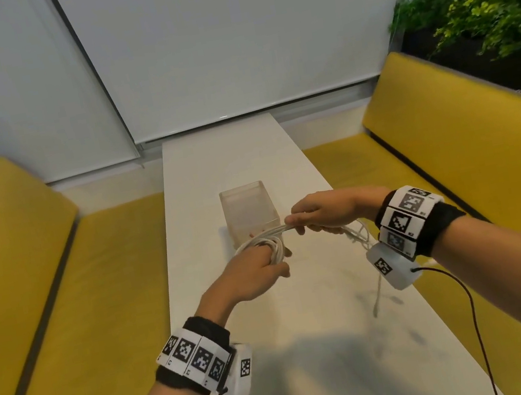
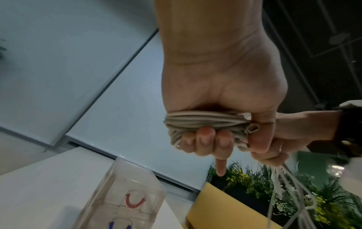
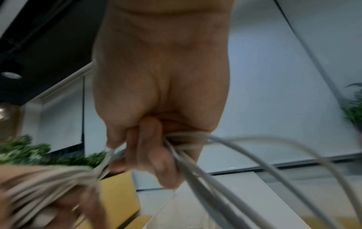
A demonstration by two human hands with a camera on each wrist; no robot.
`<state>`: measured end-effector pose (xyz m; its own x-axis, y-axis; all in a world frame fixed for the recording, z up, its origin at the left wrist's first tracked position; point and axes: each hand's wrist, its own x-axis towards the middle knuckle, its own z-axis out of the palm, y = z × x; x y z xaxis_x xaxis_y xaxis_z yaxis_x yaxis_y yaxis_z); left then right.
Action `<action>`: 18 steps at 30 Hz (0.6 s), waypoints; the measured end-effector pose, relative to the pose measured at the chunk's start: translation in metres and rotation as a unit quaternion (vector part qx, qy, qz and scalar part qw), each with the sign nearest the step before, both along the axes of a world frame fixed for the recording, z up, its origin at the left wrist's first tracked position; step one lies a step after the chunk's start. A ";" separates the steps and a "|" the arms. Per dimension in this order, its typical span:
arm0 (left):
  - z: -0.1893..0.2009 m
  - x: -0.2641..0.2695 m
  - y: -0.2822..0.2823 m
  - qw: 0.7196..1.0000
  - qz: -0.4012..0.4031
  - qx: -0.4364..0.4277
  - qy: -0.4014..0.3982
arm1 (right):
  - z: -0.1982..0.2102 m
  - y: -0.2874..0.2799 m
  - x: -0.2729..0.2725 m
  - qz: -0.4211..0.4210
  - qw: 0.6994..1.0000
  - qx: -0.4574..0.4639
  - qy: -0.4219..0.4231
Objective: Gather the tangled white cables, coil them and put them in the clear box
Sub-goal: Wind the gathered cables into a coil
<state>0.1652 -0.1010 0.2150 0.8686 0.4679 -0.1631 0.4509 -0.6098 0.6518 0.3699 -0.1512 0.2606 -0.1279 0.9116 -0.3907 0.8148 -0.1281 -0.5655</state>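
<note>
The left hand [image 1: 252, 278] clutches white cables [image 2: 203, 120] wound around its fingers; the right hand [image 1: 321, 212] pinches the trailing strands. The clear box [image 1: 249, 211] stands just beyond both.

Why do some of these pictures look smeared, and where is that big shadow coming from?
Head view: mostly sharp, though the plants at the edge smear; a soft shadow falls across the near table. Left wrist view: the left hand and white cables are crisp. Right wrist view: motion blur smears the cables and the right hand.
</note>
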 end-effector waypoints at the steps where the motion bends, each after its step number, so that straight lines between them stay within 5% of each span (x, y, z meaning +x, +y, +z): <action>1: -0.003 0.000 0.002 1.000 0.009 -0.006 -0.008 | 0.000 -0.001 -0.004 0.004 1.000 0.013 -0.020; 5: -0.010 0.001 0.015 0.995 0.056 -0.037 -0.074 | -0.012 -0.007 -0.022 0.029 0.987 0.119 -0.106; 13: -0.008 0.016 0.018 0.954 0.136 -0.166 -0.208 | -0.038 -0.035 -0.056 -0.116 0.948 0.272 0.115; 18: -0.001 0.022 0.015 0.971 0.104 -0.077 -0.203 | -0.038 -0.034 -0.066 -0.199 0.923 0.301 0.132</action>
